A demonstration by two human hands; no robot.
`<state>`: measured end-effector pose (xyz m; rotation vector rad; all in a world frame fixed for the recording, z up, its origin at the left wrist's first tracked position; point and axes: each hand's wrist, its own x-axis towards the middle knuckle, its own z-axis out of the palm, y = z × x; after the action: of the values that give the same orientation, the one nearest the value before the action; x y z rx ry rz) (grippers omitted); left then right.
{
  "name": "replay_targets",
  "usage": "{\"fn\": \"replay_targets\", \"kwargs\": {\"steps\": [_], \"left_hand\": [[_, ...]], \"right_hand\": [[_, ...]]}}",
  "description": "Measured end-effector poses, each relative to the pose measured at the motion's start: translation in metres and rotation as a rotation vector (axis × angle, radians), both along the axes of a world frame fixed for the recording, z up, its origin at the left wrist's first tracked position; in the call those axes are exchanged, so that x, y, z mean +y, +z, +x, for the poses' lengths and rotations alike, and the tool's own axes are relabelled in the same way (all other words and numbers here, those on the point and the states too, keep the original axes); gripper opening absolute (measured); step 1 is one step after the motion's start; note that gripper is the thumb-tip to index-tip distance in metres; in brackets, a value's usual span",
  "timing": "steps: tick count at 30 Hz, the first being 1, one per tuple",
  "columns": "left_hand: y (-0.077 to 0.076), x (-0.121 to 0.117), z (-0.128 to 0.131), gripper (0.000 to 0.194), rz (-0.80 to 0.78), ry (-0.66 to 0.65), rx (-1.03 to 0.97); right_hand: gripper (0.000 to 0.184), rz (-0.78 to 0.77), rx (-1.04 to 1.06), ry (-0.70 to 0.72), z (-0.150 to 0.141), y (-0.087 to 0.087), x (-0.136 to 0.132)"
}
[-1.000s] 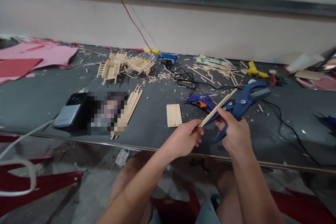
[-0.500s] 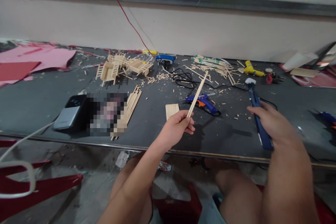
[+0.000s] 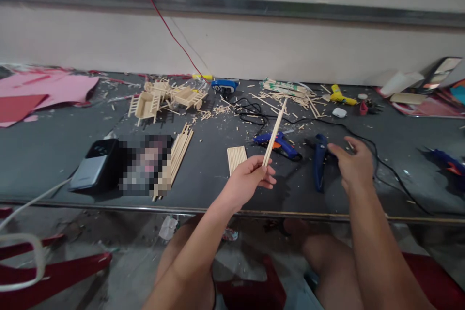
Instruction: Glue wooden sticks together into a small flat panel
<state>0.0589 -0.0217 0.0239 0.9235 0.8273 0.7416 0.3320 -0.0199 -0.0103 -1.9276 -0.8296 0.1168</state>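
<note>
Thin wooden sticks (image 3: 275,133) point up and away from my left hand (image 3: 250,174), which is closed round their lower ends. My right hand (image 3: 354,162) is empty, with thumb and fingers apart, just right of a blue pipe cutter (image 3: 319,162) lying on the table. Behind the sticks lies a blue glue gun (image 3: 286,147) with an orange trigger. A small flat panel of sticks side by side (image 3: 237,157) rests left of the glue gun, partly covered by my left hand. A bundle of longer sticks (image 3: 183,147) lies further left.
Small wooden cart models (image 3: 145,105) stand at the back left. Loose sticks and packs (image 3: 286,89) lie at the back, near a yellow tool (image 3: 341,97). A black cable (image 3: 395,174) crosses the right side. A power bank (image 3: 90,169) sits at the left; a second glue gun (image 3: 446,161) lies far right.
My right hand has carried the pipe cutter away from the sticks, put it on the table and let go. My left hand still holds the sticks, now tilted more upright.
</note>
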Motion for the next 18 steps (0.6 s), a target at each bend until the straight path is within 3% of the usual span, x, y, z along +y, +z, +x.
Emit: {"fn": "replay_targets", "kwargs": {"steps": [2, 3, 6, 9, 13, 18], "left_hand": [[0.001, -0.002, 0.002, 0.015, 0.001, -0.018, -0.007], [0.001, -0.003, 0.004, 0.015, 0.0, -0.028, -0.01], [0.001, -0.006, 0.009, 0.016, -0.005, -0.068, -0.009], [0.0, -0.008, 0.012, 0.015, 0.0, -0.149, -0.025], [-0.001, -0.009, 0.011, 0.012, -0.003, -0.218, -0.059], [-0.001, -0.009, 0.006, 0.012, -0.143, -0.193, -0.084]], "right_hand": [[0.046, 0.268, 0.181, -0.046, -0.017, 0.012, -0.003], [0.041, 0.353, 0.293, 0.049, -0.028, 0.02, -0.005], [0.039, 0.266, 0.594, 0.402, -0.07, 0.039, -0.013], [0.037, 0.112, 0.753, 0.643, -0.103, 0.047, -0.02], [0.025, 0.044, 0.742, 0.708, -0.117, 0.042, -0.021], [0.023, 0.027, 0.775, 0.71, -0.116, 0.038, -0.018]]}}
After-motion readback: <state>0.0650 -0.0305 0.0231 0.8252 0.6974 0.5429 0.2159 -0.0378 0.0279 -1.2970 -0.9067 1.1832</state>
